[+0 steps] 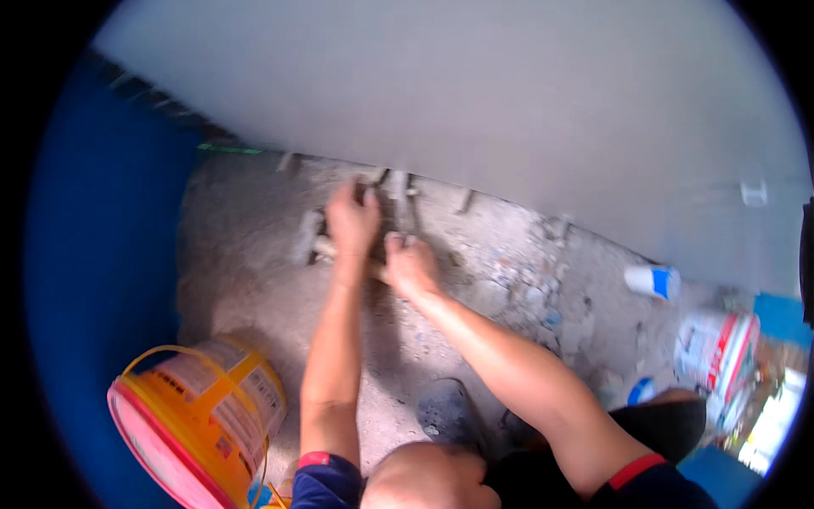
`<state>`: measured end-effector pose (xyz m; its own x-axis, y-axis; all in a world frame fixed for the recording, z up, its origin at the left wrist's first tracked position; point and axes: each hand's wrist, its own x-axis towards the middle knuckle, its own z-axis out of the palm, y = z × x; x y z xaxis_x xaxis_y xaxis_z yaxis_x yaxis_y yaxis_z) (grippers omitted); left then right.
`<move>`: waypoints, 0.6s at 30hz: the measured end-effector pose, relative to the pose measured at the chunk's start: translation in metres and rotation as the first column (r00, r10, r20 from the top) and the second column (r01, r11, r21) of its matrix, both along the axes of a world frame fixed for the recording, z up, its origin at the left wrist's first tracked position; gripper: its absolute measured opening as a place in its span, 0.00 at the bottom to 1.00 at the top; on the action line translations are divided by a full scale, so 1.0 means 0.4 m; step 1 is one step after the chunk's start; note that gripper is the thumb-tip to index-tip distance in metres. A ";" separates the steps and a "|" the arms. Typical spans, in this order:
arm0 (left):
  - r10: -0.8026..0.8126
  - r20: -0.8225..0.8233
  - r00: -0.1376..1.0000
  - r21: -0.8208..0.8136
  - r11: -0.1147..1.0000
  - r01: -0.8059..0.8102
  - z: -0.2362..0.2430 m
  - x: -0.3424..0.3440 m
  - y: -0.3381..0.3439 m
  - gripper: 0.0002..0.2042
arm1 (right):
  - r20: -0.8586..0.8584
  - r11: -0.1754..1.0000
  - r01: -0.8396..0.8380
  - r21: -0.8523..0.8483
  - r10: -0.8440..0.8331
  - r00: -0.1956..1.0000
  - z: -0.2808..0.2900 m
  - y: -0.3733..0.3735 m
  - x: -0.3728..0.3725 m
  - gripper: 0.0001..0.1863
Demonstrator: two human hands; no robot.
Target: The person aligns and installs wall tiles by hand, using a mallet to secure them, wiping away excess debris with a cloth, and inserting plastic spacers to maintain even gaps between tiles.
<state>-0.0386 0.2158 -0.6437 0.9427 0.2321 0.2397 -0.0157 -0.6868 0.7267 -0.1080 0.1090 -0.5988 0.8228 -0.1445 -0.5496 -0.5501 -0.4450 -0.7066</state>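
Note:
Close to the foot of a pale wall panel, my left hand (352, 219) is closed, its fingers curled at a small dark gap; what they hold is blurred. Just right of it and nearer me, my right hand (413, 266) is closed around the end of a hammer's pale handle. The hammer (310, 237) points left, passing beneath my left wrist, with its smeared grey head beyond the wrist. A narrow pale upright strip (401, 202) stands between the hands and the panel's lower edge.
The large pale panel (475, 93) rises ahead, with small wedge-like pieces (464, 201) along its foot. A blue wall (110, 229) stands left. A yellow bucket (242, 382) lies tilted near left. Rubble (517, 271) covers the floor; a white-blue cup (651, 282) and white-red bucket (716, 352) are right.

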 end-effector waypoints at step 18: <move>-0.103 -0.058 0.993 0.156 0.982 0.111 -0.006 0.063 -0.030 0.12 | 0.037 0.994 0.105 -0.001 -0.105 0.994 0.020 0.003 -0.018 0.26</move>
